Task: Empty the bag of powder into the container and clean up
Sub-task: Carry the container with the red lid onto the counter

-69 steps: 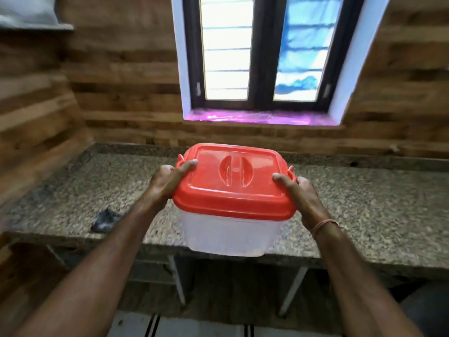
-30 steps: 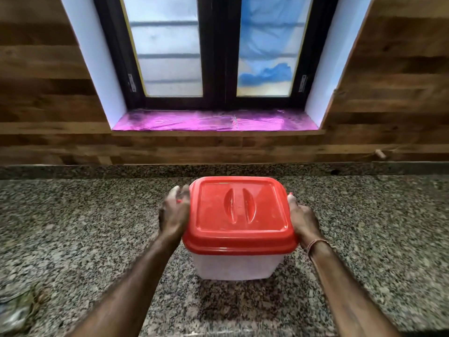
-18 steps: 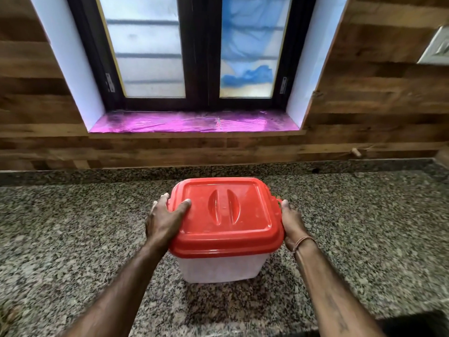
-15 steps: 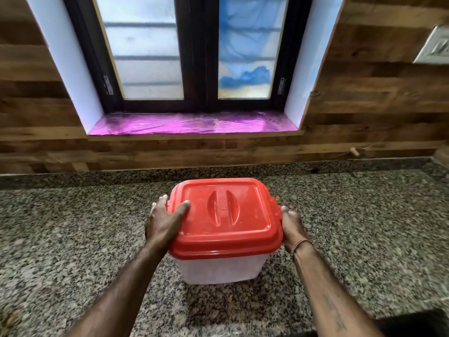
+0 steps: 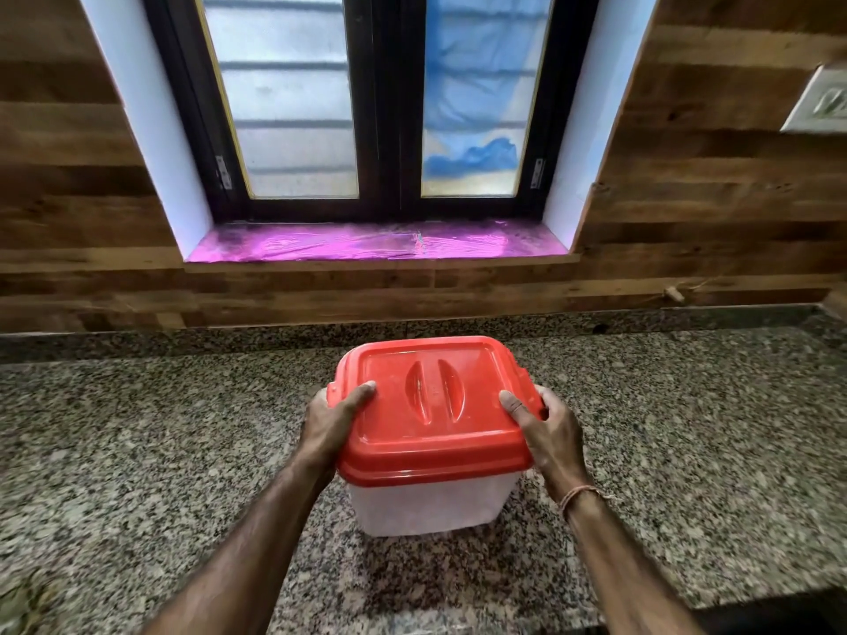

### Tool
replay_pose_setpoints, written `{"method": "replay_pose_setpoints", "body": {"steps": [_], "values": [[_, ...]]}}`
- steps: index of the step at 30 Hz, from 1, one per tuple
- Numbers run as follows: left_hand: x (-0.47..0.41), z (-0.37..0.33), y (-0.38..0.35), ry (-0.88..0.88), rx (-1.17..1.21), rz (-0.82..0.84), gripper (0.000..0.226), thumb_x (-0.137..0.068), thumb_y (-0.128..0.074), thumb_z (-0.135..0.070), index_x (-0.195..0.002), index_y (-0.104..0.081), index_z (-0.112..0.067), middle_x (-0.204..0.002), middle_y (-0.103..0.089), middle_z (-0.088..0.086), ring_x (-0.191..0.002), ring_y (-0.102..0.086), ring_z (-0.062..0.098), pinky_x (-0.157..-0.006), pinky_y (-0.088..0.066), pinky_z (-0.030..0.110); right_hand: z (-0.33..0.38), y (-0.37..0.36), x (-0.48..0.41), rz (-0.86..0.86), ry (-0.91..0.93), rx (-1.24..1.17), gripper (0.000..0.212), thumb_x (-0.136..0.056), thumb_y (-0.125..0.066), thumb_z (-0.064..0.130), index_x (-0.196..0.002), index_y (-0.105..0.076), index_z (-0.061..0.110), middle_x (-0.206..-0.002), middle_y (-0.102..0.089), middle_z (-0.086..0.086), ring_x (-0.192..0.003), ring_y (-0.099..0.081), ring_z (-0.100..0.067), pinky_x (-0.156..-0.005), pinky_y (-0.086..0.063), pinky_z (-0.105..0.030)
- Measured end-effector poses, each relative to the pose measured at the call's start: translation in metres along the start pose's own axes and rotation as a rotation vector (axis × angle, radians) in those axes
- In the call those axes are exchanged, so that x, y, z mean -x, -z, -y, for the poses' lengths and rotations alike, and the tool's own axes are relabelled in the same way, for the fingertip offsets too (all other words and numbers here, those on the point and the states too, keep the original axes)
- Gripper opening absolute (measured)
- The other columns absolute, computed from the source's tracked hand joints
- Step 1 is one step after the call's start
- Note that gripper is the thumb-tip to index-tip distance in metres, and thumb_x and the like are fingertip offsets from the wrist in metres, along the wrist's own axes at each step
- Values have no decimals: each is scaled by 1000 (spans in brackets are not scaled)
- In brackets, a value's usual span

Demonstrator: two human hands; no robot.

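Two bare hands clasp a single box. Starting at the left, the speckled granite countertop [image 5: 137, 451] runs the whole width of the view beneath a wood-plank wall. Our left hand [image 5: 332, 423] grips the left edge of the red lid [image 5: 398, 433]: the thumb lies flat on top and points inward, while the fingers curl down round the rim, mostly hidden from us.

Between the hands stands the container [image 5: 431, 501], a translucent white tub sitting upright on the countertop, about midway along it and nearer the front edge than the back wall. The lid is on and faces up. Its footprint looks close to square, so we cannot name a long axis with any confidence. The two curved ridges moulded into the lid's centre run from the front edge towards the back wall. The box is turned slightly, so its near face angles a little to the right.

Our right hand [image 5: 545, 433] mirrors the left, with the thumb on top of the lid and the fingers wrapped round the right rim. A thin thread bracelet [image 5: 580, 494] circles that wrist.

Behind the box a dark-framed window [image 5: 380, 107] rises above a sill [image 5: 376, 242] covered in shiny magenta film. A pale switch plate [image 5: 820, 103] hangs on the wall at the far right, too blurred to read.
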State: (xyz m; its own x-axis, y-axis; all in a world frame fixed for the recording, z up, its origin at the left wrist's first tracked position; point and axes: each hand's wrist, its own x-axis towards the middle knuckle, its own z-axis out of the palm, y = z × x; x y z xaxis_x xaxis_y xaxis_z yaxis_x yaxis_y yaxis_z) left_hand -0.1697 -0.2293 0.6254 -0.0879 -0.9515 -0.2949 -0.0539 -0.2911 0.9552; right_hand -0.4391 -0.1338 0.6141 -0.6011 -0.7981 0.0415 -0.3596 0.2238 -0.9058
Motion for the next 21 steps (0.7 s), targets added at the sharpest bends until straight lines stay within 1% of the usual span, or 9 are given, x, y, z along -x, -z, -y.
{"method": "replay_pose_setpoints", "body": {"steps": [2,4,6,8,10,14,16,19,21], "values": [[1,-1,-1,-8,-6,1,67,-87,-76,-42,-137,-49,-6,-108,-72,17,-83,-77,30,-56,-61,33,2,3,1,15,-7,-41,84,-70,-61,80,-126,-63,17,-98,-75,-3,-77,-76,-17,-58,-63,-31],[1,0,1,-9,1,3,71,-86,-76,-44,-139,-45,-9,-113,-69,18,-87,-76,31,-58,-62,35,3,4,2,4,3,-29,76,-79,-70,68,-131,-61,13,-100,-74,-4,-74,-74,-14,-51,-57,-19],[-1,2,4,-25,15,21,77,-82,-78,-50,-139,-46,-10,-117,-68,20,-89,-76,32,-62,-64,38,4,4,2,-32,17,45,72,-83,-73,56,-135,-58,10,-104,-73,-10,-70,-70,-11,-47,-51,-15],[-3,2,6,-34,26,44,80,-78,-79,-56,-136,-49,-10,-118,-69,21,-90,-77,32,-65,-64,42,5,4,3,-48,19,54,73,-82,-75,54,-136,-57,9,-111,-73,-14,-70,-68,-7,-45,-48,-11],[-5,0,7,-29,51,50,73,-82,-77,-53,-135,-50,-10,-118,-69,20,-92,-76,33,-70,-64,45,8,3,6,-56,17,-11,71,-82,-77,49,-136,-56,8,-114,-72,-12,-74,-67,-5,-47,-49,-9],[-4,-5,4,-56,90,48,64,-90,-72,-44,-137,-48,-9,-117,-69,18,-96,-75,34,-75,-64,48,18,1,10,-118,66,-100,59,-84,-80,39,-131,-57,12,-107,-69,-5,-79,-64,-1,-58,-50,-16],[-3,-8,3,-71,104,22,65,-90,-71,-47,-137,-49,-9,-118,-69,19,-98,-74,35,-79,-63,53,25,2,9,-115,74,-162,58,-83,-81,36,-130,-56,14,-106,-68,-2,-81,-67,-6,-63,-54,-21],[-1,-13,3,-95,60,-50,75,-87,-62,-69,-127,-56,-6,-111,-72,22,-94,-75,38,-78,-63,57,33,11,-1,-3,-82,-450,68,-76,-87,23,-134,-52,12,-115,-70,-10,-89,-76,-26,-74,-64,-42],[-1,-14,2,-65,10,-52,92,-83,-45,-86,-116,-63,-2,-100,-75,22,-85,-75,39,-73,-63,58,32,19,-11,54,-190,-637,77,-70,-89,12,-137,-50,8,-118,-70,-16,-93,-76,-34,-78,-63,-46]]}}
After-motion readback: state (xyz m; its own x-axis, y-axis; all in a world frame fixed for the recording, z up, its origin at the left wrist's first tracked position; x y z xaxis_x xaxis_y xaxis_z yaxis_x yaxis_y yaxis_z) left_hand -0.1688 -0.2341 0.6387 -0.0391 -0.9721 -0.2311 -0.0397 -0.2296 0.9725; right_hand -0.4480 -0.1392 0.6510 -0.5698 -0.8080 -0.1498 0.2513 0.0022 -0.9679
